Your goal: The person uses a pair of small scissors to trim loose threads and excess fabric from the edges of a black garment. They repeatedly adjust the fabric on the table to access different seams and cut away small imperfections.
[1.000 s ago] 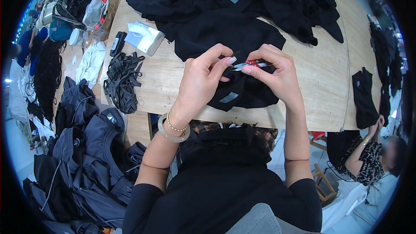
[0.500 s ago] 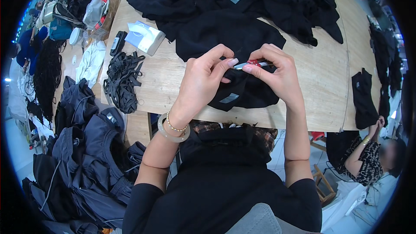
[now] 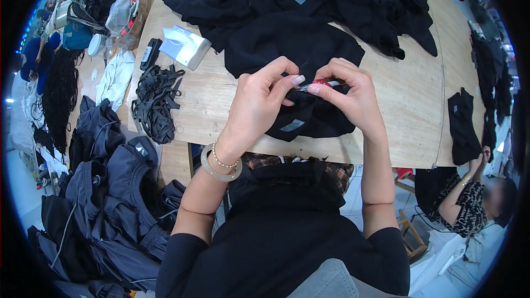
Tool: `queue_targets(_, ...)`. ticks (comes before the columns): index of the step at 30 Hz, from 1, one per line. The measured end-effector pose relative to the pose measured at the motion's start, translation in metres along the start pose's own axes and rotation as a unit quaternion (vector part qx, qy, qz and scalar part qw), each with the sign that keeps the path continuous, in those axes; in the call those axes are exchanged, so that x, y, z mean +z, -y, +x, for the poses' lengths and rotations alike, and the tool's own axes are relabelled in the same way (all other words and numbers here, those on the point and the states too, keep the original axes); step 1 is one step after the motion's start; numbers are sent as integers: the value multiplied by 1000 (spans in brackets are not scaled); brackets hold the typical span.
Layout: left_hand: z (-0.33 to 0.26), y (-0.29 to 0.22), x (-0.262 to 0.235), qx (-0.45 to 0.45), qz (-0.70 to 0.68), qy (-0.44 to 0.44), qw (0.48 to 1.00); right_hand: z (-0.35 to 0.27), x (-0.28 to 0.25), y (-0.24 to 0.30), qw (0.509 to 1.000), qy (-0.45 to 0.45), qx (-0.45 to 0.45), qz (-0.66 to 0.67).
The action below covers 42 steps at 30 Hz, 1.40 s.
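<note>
In my right hand (image 3: 350,88) is a small tool with metal blades and a red wrapping, apparently thread snips (image 3: 321,83); thumb and fingers close round it. The blades point left, toward the fingertips of my left hand (image 3: 264,96). That hand pinches an edge of the black garment (image 3: 292,38), with thumb and forefinger pressed together; whether a thread lies between them is too small to see. The garment is spread on the table under both hands, its near part folded below them with a shiny grey label patch (image 3: 292,126).
More black garments (image 3: 386,5) lie along the far side of the wooden table (image 3: 408,110). Dark straps (image 3: 157,102), a tissue pack (image 3: 185,47) and a black box (image 3: 150,54) sit to the left. Dark clothes (image 3: 110,198) pile at lower left. A co-worker (image 3: 469,204) handles a black piece at right.
The snips have turned slightly in my right hand, and their blades show less brightly. Both hands stay nearly in place over the garment.
</note>
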<state>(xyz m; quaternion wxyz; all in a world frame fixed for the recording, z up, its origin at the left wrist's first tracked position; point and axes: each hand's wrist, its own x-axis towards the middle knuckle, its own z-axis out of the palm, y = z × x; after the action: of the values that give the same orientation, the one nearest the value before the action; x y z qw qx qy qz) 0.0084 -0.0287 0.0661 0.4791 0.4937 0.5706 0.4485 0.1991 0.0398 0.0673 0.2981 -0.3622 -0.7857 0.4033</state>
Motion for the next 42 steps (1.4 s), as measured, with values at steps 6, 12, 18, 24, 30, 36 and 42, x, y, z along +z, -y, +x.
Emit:
queue_targets(6,0,0,0,8,-12,0,1000,-1,0,-2,999,-9,12,45)
queue_targets(12,0,-1,0,1,-4,4,1000,1,2,-7,999,13,28,40)
queue_targets(18,1,4,3,16,-2,-9,1000,5,4,-6,999,25,14,46)
queue_targets(24,2,1,1,-1,-82,-40,996,0,6,-12,989,-10,60,136)
queue_targets(30,7,4,-4,-32,-232,-40,971,-12,26,-12,959,-3,158,235)
queue_targets(36,0,18,-10,45,-116,65,990,-10,31,-23,877,-59,220,422)
queue_targets(42,4,20,-5,222,119,-14,968,-11,27,-21,848,-43,245,468)
